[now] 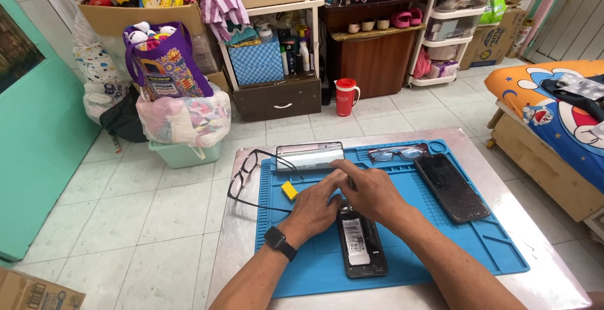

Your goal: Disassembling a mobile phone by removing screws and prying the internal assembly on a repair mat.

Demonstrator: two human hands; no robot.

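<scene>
Both forearms are bare, with no sleeves showing anywhere up to the lower frame edge. The left hand (313,208) has a black smartwatch (279,241) on a dark strap at its wrist, toward seven o'clock. The right hand (371,191) wears nothing.

Bench surroundings, off my work.
Two pairs of glasses: black (242,174), red-framed (396,153). Yellow block (289,190) on blue mat (478,234). Red jug (345,96) on floor.
</scene>
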